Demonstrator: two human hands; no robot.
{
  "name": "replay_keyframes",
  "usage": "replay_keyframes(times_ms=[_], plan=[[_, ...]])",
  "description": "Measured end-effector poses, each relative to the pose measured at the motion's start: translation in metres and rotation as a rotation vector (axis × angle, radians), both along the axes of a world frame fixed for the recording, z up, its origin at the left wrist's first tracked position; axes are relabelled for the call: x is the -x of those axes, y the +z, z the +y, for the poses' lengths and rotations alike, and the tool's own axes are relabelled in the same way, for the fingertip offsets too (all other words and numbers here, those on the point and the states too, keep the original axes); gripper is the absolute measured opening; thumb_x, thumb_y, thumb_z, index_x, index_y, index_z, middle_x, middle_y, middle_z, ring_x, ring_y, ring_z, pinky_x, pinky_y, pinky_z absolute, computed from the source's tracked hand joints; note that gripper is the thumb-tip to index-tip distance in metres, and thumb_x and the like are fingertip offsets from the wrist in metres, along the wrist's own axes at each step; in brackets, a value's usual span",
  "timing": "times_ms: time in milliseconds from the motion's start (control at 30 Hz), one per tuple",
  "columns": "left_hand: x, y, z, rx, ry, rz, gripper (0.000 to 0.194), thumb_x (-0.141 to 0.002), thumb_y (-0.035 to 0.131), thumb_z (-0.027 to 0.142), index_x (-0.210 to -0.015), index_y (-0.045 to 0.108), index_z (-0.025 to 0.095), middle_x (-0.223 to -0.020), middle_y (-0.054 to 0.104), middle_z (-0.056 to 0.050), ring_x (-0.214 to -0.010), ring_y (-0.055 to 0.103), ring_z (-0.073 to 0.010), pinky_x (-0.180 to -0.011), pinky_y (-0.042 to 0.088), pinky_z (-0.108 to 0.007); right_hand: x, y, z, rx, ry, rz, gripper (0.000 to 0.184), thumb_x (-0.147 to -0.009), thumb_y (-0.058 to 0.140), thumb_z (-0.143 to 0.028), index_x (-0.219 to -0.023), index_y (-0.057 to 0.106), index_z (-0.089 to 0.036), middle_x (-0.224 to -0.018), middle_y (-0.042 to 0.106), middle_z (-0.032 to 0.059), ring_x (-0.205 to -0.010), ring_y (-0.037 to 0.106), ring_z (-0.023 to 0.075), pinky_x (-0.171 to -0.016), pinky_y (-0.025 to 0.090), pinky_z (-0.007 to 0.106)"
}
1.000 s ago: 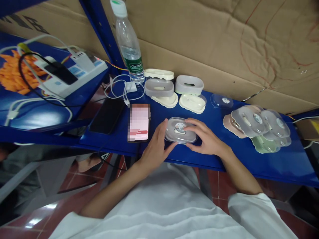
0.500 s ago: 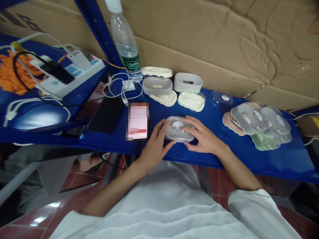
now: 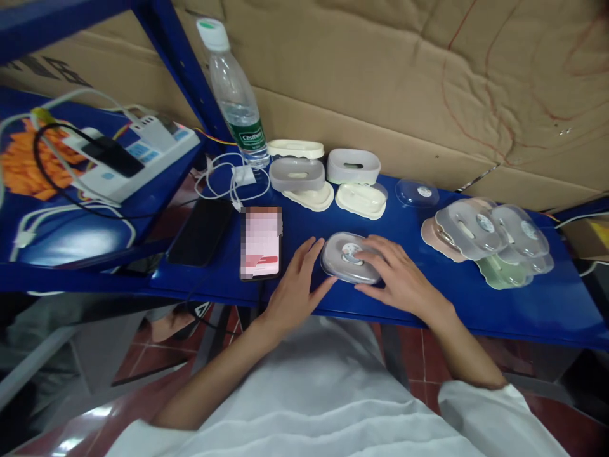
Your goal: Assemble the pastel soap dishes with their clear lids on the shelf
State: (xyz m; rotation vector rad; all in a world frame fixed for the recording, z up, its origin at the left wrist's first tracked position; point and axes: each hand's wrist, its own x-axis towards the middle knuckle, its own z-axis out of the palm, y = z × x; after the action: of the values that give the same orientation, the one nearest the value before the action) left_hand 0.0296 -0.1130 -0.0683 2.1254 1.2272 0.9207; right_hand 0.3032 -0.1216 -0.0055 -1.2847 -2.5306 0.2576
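Apparently covered: a grey oval box (image 3: pixel 340 271) sat on the bench (image 3: pixel 476 304) between the hands, its clear lid (image 3: pixel 332 252) on top; whether the rim was fully seated could not be told.
Left hand: open (image 3: pixel 292 289), loosely curved at the box's left side, gripping nothing.
Right hand: open (image 3: pixel 402 276), fingertips resting on the lid near its sticker (image 3: pixel 351 252), without a closed hold.
Right of the hands: a cluster of lidded pieces (image 3: pixel 476 228), seemingly the finished share.
Beyond the hands: a grey base (image 3: pixel 297 176), pale box (image 3: pixel 354 166) and cream tray (image 3: pixel 359 202) appeared uncovered, so probably unfinished; a loose lid (image 3: pixel 413 193) lay farther right.
Left of the hands: a lit phone (image 3: pixel 261 244) close by, the nearest obstacle; a dark phone (image 3: pixel 200 235), bottle (image 3: pixel 238 101) and white cable (image 3: pixel 243 175) sat farther off.
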Motion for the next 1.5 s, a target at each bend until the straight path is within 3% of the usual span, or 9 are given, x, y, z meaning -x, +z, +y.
replay_keyframes(times_ms=[233,367,500,767,1033,1100,1167,1300,1500], plan=[[0.0,0.001,-0.001,0.018,0.002,0.052,0.065,-0.109,0.06,0.039,-0.167,0.032,0.03,-0.168,0.045,-0.016,-0.157,0.048,-0.0304,-0.126,0.048,-0.051,-0.059,-0.027,-0.087,-0.169,-0.447,0.071,0.067,-0.096,0.077,-0.044,-0.157,0.05,-0.04,-0.154,0.059,0.0131,-0.149,0.054,0.0428,-0.118,0.048,0.071],[-0.001,0.003,-0.002,0.02,-0.003,0.088,0.06,-0.109,0.06,0.037,-0.164,0.038,0.029,-0.168,0.046,-0.015,-0.156,0.049,-0.0301,-0.126,0.049,-0.05,-0.094,-0.039,-0.114,-0.347,-0.677,0.031,0.063,-0.098,0.074,-0.048,-0.157,0.054,-0.036,-0.158,0.057,0.015,-0.148,0.053,0.0452,-0.119,0.044,0.073],[-0.001,0.003,-0.002,-0.007,-0.005,0.106,0.057,-0.108,0.06,0.035,-0.162,0.041,0.028,-0.167,0.047,-0.015,-0.156,0.05,-0.0306,-0.125,0.05,-0.052,-0.113,-0.047,-0.117,-0.412,-0.76,-0.015,0.06,-0.101,0.07,-0.05,-0.156,0.058,-0.029,-0.16,0.056,0.0176,-0.148,0.053,0.0459,-0.118,0.043,0.071],[-0.001,0.001,-0.002,-0.049,-0.019,0.128,0.052,-0.109,0.058,0.034,-0.158,0.046,0.026,-0.165,0.049,-0.016,-0.156,0.049,-0.0313,-0.125,0.05,-0.054,-0.125,-0.047,-0.107,-0.423,-0.776,-0.016,0.06,-0.101,0.069,-0.052,-0.154,0.06,-0.026,-0.158,0.059,0.0182,-0.144,0.057,0.0445,-0.117,0.045,0.067],[-0.002,-0.001,-0.001,-0.063,-0.031,0.133,0.049,-0.109,0.057,0.035,-0.156,0.049,0.026,-0.164,0.05,-0.015,-0.156,0.049,-0.0324,-0.126,0.049,-0.055,-0.108,-0.044,-0.104,-0.423,-0.859,-0.107,0.068,-0.101,0.065,-0.052,-0.163,0.05,-0.027,-0.161,0.055,0.0196,-0.148,0.052,0.049,-0.115,0.041,0.075],[-0.002,-0.001,-0.001,-0.065,-0.041,0.143,0.048,-0.109,0.057,0.035,-0.156,0.05,0.025,-0.164,0.05,-0.016,-0.156,0.048,-0.033,-0.126,0.049,-0.056,-0.09,-0.04,-0.098,-0.429,-0.861,-0.12,0.075,-0.101,0.065,-0.05,-0.168,0.042,-0.027,-0.162,0.054,0.0207,-0.15,0.049,0.0499,-0.116,0.039,0.076],[-0.002,-0.001,-0.001,-0.073,-0.046,0.154,0.047,-0.109,0.056,0.034,-0.155,0.051,0.024,-0.163,0.051,-0.016,-0.156,0.048,-0.034,-0.126,0.049,-0.057,-0.07,-0.034,-0.083,-0.391,-0.768,-0.09,0.075,-0.103,0.062,-0.046,-0.171,0.036,-0.029,-0.164,0.052,0.019,-0.151,0.049,0.0467,-0.119,0.041,0.072],[-0.002,-0.002,0.0,-0.07,-0.047,0.169,0.045,-0.109,0.056,0.034,-0.153,0.052,0.024,-0.163,0.052,-0.016,-0.156,0.048,-0.0348,-0.125,0.05,-0.058,-0.044,-0.022,-0.022,-0.235,-0.582,-0.128,0.067,-0.108,0.048,-0.039,-0.172,0.033,-0.025,-0.173,0.041,0.0174,-0.156,0.045,0.0408,-0.123,0.043,0.064],[-0.002,-0.003,0.0,-0.085,-0.06,0.163,0.045,-0.109,0.056,0.033,-0.152,0.054,0.024,-0.162,0.052,-0.016,-0.157,0.048,-0.0351,-0.126,0.049,-0.058,-0.039,-0.04,0.081,-0.109,-0.712,-0.311,0.07,-0.106,0.043,-0.033,-0.166,0.033,0.0,-0.173,0.031,0.0332,-0.163,0.028,0.0471,-0.127,0.031,0.07]])
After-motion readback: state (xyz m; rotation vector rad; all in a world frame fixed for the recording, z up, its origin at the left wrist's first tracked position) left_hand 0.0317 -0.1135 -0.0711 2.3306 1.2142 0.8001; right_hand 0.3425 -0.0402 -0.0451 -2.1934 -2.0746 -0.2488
